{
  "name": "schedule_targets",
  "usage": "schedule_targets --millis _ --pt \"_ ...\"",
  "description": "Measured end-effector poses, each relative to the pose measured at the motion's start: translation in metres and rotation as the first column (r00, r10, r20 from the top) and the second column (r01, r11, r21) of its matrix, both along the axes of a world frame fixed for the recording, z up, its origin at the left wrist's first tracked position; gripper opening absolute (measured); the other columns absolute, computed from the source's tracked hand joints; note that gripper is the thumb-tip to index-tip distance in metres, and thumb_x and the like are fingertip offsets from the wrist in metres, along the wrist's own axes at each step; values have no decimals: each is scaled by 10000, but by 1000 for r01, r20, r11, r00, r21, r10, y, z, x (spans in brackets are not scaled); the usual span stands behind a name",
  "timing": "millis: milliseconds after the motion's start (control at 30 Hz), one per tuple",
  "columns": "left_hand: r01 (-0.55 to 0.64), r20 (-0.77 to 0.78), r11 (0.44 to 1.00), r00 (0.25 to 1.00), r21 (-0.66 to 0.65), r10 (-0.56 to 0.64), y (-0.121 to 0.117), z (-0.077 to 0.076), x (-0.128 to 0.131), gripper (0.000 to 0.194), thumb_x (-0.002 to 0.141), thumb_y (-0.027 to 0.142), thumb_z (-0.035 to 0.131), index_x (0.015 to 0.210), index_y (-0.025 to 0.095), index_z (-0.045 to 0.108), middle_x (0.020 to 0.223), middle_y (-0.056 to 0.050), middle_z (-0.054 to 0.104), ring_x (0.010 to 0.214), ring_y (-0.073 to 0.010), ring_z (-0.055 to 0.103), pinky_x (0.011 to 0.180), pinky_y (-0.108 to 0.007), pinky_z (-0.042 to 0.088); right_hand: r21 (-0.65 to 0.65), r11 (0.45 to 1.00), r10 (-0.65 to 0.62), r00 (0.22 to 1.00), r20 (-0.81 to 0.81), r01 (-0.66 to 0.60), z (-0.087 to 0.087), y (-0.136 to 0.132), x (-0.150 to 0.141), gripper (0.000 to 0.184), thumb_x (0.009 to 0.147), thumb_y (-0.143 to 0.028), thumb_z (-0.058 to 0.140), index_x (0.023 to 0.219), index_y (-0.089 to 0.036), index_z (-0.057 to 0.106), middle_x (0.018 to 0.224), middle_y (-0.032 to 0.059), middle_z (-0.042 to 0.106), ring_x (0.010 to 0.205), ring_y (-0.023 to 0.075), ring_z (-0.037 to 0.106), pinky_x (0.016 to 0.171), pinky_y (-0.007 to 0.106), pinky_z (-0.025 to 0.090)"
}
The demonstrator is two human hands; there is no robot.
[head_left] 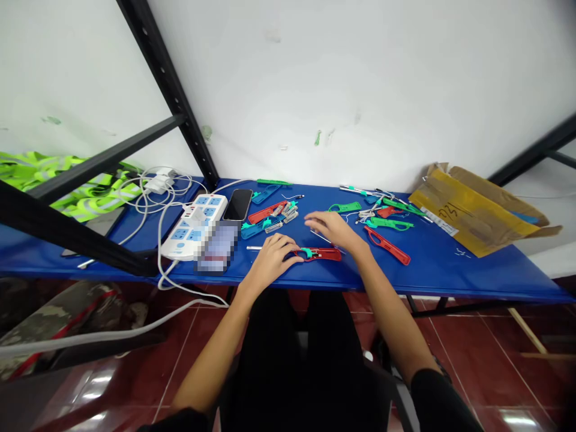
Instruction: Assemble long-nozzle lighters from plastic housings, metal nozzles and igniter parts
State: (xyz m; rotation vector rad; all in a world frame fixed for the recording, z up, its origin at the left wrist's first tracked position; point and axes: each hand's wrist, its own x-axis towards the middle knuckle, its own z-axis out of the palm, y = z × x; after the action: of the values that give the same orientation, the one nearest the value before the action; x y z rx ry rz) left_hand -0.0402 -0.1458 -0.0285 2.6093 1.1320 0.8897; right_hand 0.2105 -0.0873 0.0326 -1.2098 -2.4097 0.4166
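A white multi-socket power strip lies on the blue counter, just beside a black smartphone, with a white charger and looped cables nearby. A yellow-taped cardboard package occupies the right end. A fluorescent safety vest lies left, behind a black steel shelf frame.

Your right hand can pass rightward along the blue table's near edge; a power strip blocks leftward.
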Motion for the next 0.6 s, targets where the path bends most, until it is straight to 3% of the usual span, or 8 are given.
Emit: schedule_targets --millis 100,200,333,467,533,600 --pt "-23 25 1000 999 -2 23 0 0 1 278 1045 459 746 1184 221 777 1211 -69 804 1178 -244 676 1087 -433 485 59 998 14 995 94 -20 -7 41 -23 256 1123 -221 592 1304 -194 770 1369 130 725 1203 251 677 1021 355 484" --pt "-80 50 997 996 13 79 -3 1 -1 309 1069 449 714 1257 206 745 1223 -82 806 1206 -252 675 1086 -427 502 99 995 5 983 181 -23 -20 61 -39 246 1086 -143 622 1269 -184 782 1365 148 716 1221 279 636 1037 401 442" --pt "-204 70 978 977 52 200 0 10 -2 273 1130 375 604 1305 199 719 1288 -109 787 1267 -270 656 1112 -435 503 164 986 -47 974 221 10 -29 66 -34 209 1106 -186 602 1196 -149 787 1325 186 729 1235 326 590 1056 461 397" --pt "-302 30 949 953 92 301 32 32 22 354 1152 300 487 1425 161 665 1422 -186 721 1343 -340 608 1146 -511 467 187 982 -64 977 205 25 -27 69 -12 265 1141 -248 542 1162 -165 793 1250 178 778 1166 316 623 1035 445 408" --pt "-263 -40 960 963 101 268 57 44 46 412 1120 275 538 1498 133 618 1528 -223 658 1415 -376 570 1142 -524 458 185 982 -68 982 178 35 -24 72 -1 309 1157 -272 504 1178 -168 794 1182 162 806 1084 292 666 992 411 437" --pt "-202 -110 975 971 95 212 82 54 71 371 1054 222 638 1403 105 678 1407 -234 729 1337 -382 629 1120 -517 455 188 981 -84 987 139 57 -20 72 12 353 1167 -284 464 1175 -167 797 1129 147 822 1025 275 700 949 383 469"
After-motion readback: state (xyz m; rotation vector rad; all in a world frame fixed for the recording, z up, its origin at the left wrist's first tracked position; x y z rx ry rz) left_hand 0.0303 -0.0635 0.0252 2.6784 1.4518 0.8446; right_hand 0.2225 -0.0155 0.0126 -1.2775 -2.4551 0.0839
